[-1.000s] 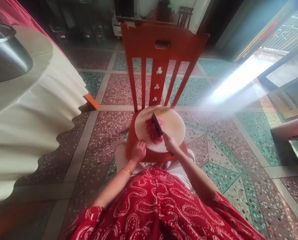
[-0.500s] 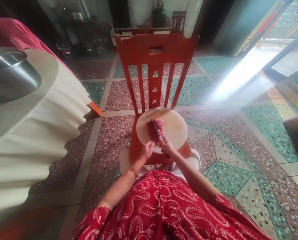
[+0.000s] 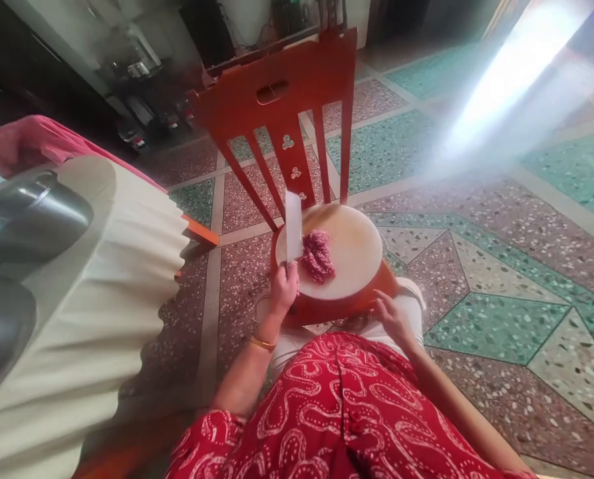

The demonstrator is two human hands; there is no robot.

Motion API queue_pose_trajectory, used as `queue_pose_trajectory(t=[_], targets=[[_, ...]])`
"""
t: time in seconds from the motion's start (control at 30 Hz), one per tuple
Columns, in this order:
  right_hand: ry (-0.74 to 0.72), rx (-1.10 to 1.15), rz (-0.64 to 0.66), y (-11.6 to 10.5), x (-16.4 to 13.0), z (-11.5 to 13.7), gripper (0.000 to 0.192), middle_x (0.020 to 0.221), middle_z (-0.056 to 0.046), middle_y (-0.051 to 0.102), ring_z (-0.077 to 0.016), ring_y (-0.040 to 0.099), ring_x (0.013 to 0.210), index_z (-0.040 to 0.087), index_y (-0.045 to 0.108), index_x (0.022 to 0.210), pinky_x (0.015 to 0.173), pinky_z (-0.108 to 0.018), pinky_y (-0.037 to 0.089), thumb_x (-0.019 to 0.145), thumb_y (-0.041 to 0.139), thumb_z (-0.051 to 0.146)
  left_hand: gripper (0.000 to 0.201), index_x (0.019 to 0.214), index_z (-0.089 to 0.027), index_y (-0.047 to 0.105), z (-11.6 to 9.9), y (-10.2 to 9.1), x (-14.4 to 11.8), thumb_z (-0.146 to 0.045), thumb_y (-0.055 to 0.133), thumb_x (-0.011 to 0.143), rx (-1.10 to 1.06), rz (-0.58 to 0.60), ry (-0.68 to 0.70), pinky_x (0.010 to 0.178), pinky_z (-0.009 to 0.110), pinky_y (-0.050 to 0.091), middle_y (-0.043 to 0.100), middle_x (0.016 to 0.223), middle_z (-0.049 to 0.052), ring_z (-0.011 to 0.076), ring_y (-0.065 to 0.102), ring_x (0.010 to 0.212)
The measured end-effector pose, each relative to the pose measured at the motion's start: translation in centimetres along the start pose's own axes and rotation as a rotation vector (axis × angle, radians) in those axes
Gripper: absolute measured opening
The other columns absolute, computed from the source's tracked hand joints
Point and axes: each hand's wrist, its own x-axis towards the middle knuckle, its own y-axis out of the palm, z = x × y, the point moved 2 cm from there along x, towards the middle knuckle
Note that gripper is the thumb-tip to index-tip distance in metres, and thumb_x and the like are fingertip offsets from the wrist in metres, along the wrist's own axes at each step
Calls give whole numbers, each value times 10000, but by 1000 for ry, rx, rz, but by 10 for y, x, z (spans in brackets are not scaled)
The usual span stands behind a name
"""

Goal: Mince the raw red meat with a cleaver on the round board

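My left hand (image 3: 284,289) is closed round the handle of a cleaver (image 3: 293,225). Its broad pale blade points away from me, over the left edge of a round cutting board (image 3: 356,246). Just right of the blade, a mound of pink minced meat (image 3: 318,258) lies on the board. The board rests on the seat of a red wooden chair (image 3: 309,311). Near the seat's front right corner, my right hand (image 3: 390,315) holds nothing, its fingers apart, over my leg.
To the left stands a table with a cream scalloped tablecloth (image 3: 127,266), bearing metal pots (image 3: 52,219) and a pink cloth (image 3: 42,136). The chair's slatted back (image 3: 287,100) rises behind the board. Bright light falls across the tiled floor (image 3: 386,159) at the right.
The cleaver has passed from my right hand to my left and moved to the board's left side. My right hand has drawn back to the right. The view has tilted and shifted.
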Motion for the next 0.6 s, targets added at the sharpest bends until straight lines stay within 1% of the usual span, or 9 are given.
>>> queue_pose_trajectory(t=[0.07,0.1,0.17,0.23,0.3,0.4,0.47,0.5,0.6], targets=[[47,12,-38,-13,8,-12,557,918,-114,694,-207,648,694,140,561,1216,609,-332,531,841,409,522,295,941,-183,505,-2,-3,9,-437,359,909,275,-72,70,482,207,356,525,640,-2,105,505,507],[50,16,-52,-17,10,-15,548,896,-107,695,-200,647,677,148,560,1218,602,-326,530,843,413,519,283,909,-174,516,-1,-1,15,-416,369,911,421,-74,69,508,220,363,554,665,26,124,537,555],[27,21,-91,-21,13,-15,526,872,-97,696,-192,648,680,156,571,1205,615,-320,531,846,419,509,258,829,-162,529,5,5,26,-378,410,903,681,19,2,541,242,366,594,701,75,164,578,630],[2,27,-119,-23,14,-11,515,856,-94,698,-188,647,686,152,583,1189,616,-314,532,847,422,502,255,793,-159,535,6,7,35,-365,427,898,832,157,-51,558,252,366,615,719,98,187,596,669],[-6,39,-131,-23,14,-9,501,858,-94,699,-186,646,696,155,594,1173,613,-306,532,848,423,496,291,811,-158,541,0,1,42,-388,392,911,861,200,-14,568,254,371,625,725,96,188,602,677],[15,86,-126,-26,14,-13,493,859,-88,698,-181,647,677,165,591,1172,611,-307,533,847,429,498,408,894,-156,544,-12,-7,44,-444,260,940,804,105,93,576,253,388,630,714,83,175,604,649],[35,121,-131,-30,14,-17,499,837,-80,696,-176,646,642,167,581,1179,606,-315,533,845,432,506,454,927,-149,547,-13,-3,41,-447,205,948,806,71,103,582,257,396,634,717,91,174,610,645],[41,134,-141,-32,14,-19,502,818,-77,693,-175,646,629,165,579,1177,601,-316,532,843,434,511,450,922,-145,552,-11,3,40,-440,213,949,833,85,85,585,260,397,636,725,101,179,613,654],[38,175,-183,-39,13,-16,506,792,-73,685,-173,646,605,162,581,1163,581,-310,528,837,441,522,374,867,-142,568,-7,20,38,-421,327,931,956,225,1,599,271,397,642,743,123,201,617,693]])
